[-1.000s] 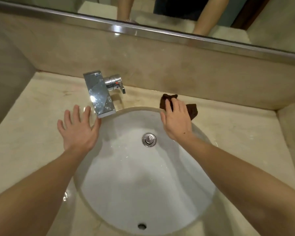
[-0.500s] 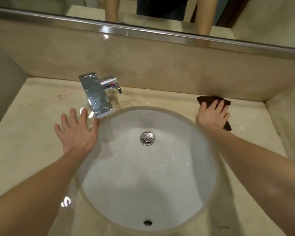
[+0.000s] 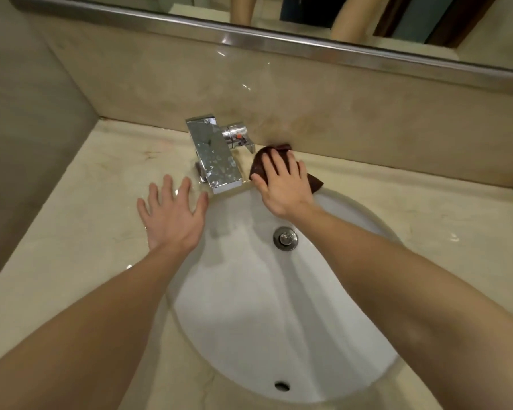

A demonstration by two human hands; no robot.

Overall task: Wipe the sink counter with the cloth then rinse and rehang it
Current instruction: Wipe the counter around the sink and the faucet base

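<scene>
A dark brown cloth (image 3: pixel 259 161) lies on the beige marble counter (image 3: pixel 412 214) just behind the white oval sink (image 3: pixel 279 335), right beside the chrome faucet (image 3: pixel 216 155). My right hand (image 3: pixel 285 184) presses flat on the cloth with fingers spread, hiding most of it. My left hand (image 3: pixel 172 216) rests flat on the counter at the sink's left rim, fingers splayed, holding nothing. Its fingertips lie close to the faucet spout.
The marble backsplash (image 3: pixel 338 113) rises straight behind the cloth, with a mirror in a metal frame (image 3: pixel 279 42) above. A side wall (image 3: pixel 27 143) closes the left, another the right. The drain plug (image 3: pixel 285 238) sits mid-basin. Wet patches shine on the counter.
My right hand slid the cloth from the counter at the sink's right back leftward to beside the faucet. My left hand stayed flat in place. The camera view shifted.
</scene>
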